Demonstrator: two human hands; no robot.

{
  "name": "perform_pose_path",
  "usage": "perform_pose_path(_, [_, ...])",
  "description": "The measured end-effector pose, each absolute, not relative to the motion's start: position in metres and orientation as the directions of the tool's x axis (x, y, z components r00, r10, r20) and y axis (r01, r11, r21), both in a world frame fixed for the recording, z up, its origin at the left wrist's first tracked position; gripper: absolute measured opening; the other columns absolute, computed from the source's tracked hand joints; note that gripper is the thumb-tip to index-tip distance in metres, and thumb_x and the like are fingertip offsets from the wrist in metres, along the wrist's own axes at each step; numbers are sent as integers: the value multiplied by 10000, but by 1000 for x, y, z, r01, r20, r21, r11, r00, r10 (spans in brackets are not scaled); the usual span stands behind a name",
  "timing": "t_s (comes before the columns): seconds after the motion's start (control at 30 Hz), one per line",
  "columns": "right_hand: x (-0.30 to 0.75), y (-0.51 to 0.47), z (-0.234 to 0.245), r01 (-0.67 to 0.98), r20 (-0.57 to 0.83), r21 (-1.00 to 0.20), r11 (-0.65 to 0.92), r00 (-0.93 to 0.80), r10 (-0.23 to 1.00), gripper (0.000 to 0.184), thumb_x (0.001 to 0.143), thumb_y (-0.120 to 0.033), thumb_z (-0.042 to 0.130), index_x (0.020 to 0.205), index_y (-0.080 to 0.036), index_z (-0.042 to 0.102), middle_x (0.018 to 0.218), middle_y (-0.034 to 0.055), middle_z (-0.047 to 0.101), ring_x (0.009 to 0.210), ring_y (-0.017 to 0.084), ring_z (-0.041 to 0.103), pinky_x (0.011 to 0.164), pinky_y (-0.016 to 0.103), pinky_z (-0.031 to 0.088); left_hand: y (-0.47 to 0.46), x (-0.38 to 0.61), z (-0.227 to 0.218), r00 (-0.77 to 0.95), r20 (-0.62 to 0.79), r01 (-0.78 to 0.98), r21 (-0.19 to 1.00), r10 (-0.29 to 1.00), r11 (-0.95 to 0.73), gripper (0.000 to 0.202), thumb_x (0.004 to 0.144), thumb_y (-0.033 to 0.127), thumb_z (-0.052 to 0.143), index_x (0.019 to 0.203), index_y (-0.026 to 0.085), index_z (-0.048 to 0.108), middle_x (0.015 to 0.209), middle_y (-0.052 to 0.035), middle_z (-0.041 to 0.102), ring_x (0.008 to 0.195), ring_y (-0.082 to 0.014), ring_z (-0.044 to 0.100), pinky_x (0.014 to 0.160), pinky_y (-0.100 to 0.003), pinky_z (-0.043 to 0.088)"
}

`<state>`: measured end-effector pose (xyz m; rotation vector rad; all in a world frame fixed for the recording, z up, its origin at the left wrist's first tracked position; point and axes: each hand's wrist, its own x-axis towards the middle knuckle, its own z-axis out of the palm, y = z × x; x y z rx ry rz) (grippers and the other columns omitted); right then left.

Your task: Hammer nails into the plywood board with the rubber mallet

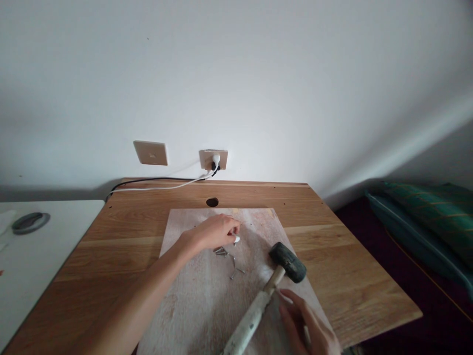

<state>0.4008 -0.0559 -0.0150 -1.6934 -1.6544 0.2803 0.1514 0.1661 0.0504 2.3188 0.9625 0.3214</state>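
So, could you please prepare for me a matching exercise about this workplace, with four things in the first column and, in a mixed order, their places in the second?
Things
1. Mallet with black head and pale handle
2. Thin silver metal fasteners
3. White electrical plug
4. Pale rectangular wooden board

Places
A. Lying loose close to the left hand
B. Flat on the brown wooden table
C. Close to the right hand
D. In the gold-coloured wall socket

Right pairs: 1-C, 2-A, 3-D, 4-B
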Motion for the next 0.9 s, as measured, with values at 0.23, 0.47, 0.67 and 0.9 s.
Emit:
perform_pose_path(0.23, [383, -43, -14, 823, 375, -517, 234, -28, 927, 482, 1080, -524, 466, 1420, -236, 648, 1078, 90, 820, 900, 226, 813, 739, 254, 641, 166, 152, 48, 741, -62, 547, 635, 669, -546, 117, 797, 69, 686, 829, 181, 688, 834, -3, 697, 712, -137, 598, 642, -240, 376])
perform_pose_path(0.47, [380, -40, -9, 891, 351, -428, 153, 7, 937, 503, 1078, -581, 412, 1387, -288, 680, 867, 44, 829, 663, 214, 802, 639, 261, 643, 166, 152, 48, 763, 3, 502, 628, 647, -595, 236, 772, -30, 569, 807, 190, 646, 791, 6, 676, 723, -143, 593, 639, -238, 358])
perform_pose_path(0.67, [380, -39, -10, 896, 341, -422, 138, 16, 940, 489, 1077, -589, 410, 1361, -301, 686, 820, 22, 816, 632, 206, 795, 612, 247, 628, 165, 150, 49, 767, 12, 477, 658, 642, -583, 204, 781, -4, 575, 803, 192, 626, 751, 23, 646, 675, -133, 566, 607, -247, 327])
perform_pose_path(0.9, [381, -38, -9, 887, 349, -433, 160, 1, 937, 483, 1084, -579, 400, 1346, -296, 690, 815, 15, 808, 640, 190, 794, 604, 219, 610, 167, 149, 49, 754, 31, 447, 709, 657, -546, 157, 775, 35, 617, 791, 190, 610, 713, 42, 604, 657, -126, 540, 620, -248, 327])
